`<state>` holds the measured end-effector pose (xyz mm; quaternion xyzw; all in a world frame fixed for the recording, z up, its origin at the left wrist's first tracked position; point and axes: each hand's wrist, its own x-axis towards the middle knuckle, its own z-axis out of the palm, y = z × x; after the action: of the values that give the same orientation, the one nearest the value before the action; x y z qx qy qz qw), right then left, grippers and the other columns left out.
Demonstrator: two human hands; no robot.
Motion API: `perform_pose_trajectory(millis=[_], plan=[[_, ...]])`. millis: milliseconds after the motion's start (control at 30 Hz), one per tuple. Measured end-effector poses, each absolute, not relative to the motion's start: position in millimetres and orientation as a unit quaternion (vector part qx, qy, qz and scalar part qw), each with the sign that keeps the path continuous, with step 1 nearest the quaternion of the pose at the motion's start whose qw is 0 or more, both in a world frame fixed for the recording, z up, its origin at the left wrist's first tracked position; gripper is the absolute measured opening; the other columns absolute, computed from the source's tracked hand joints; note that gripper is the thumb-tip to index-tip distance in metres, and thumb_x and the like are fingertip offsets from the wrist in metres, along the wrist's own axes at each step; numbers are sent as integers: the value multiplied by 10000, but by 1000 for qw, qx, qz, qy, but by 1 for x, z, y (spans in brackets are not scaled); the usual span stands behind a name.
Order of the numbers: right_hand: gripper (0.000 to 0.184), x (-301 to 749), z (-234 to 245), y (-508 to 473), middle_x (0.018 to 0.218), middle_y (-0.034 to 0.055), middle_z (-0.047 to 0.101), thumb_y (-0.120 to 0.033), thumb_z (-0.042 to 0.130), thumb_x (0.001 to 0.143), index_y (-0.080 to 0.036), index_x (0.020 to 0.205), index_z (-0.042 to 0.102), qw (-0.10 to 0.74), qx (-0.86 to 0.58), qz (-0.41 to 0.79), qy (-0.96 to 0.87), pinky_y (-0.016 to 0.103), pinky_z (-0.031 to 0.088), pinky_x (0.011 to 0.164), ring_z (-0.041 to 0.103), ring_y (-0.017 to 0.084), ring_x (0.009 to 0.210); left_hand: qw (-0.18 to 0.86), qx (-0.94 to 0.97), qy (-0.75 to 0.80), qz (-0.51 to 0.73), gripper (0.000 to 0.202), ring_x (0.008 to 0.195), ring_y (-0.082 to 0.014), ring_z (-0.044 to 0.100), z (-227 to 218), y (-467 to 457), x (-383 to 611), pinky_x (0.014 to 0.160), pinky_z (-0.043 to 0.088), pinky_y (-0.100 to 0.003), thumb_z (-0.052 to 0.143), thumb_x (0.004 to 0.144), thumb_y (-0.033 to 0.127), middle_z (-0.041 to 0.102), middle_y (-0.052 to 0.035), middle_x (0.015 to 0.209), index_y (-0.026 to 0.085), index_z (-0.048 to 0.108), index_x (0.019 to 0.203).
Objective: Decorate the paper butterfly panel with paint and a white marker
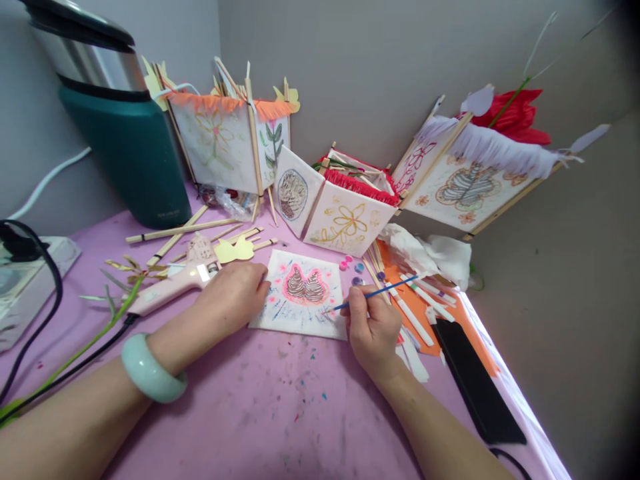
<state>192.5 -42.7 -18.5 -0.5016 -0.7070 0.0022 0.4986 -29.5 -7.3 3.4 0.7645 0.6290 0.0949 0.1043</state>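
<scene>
A white painted sheet (280,319) lies flat on the table, with a striped, pink-edged butterfly shape, pink dots and blue strokes on it. My left hand (240,293) is closed at the sheet's left edge, holding it; most of its fingertips are hidden. My right hand (373,327) grips a thin paintbrush (385,288) with a blue handle, over the sheet's right edge. The brush tip points left and meets, or nearly meets, the sheet's lower right part. Just beyond my right hand sit small paint pots (359,268) in pink, blue and purple.
A pink glue gun (165,291) and wooden sticks (180,230) lie left, before a green tumbler (123,147). Decorated lanterns (220,150) stand along the back. On the right are white markers (413,317), orange paper (473,340), crumpled tissue (425,253) and a black flat object (475,380).
</scene>
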Motion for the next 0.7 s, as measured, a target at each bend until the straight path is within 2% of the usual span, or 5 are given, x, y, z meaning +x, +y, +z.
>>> perform_pose_trajectory(millis=[333,600,700], plan=[[302,190,-20,-42,573,0,614,-239,473,931,-191,639,532,506,-502,14,-701,226,432,494,584,106,480,107,765,629,90,304,844,-270,639,4,-7,-29,720,444,-366,398,858,284,699,-122,884,170,670,928],[302,188,-19,-42,558,-1,617,-214,479,926,-183,631,539,498,-497,3,-711,217,424,471,579,99,461,100,765,632,79,275,816,-254,636,5,-7,-28,697,434,-348,398,855,282,693,-108,855,175,650,829],[306,188,-18,-43,560,1,618,-210,475,925,-181,626,536,496,-495,5,-713,217,423,468,583,99,465,97,766,629,82,280,825,-252,636,4,-7,-29,702,433,-346,399,855,281,693,-108,858,172,657,867]])
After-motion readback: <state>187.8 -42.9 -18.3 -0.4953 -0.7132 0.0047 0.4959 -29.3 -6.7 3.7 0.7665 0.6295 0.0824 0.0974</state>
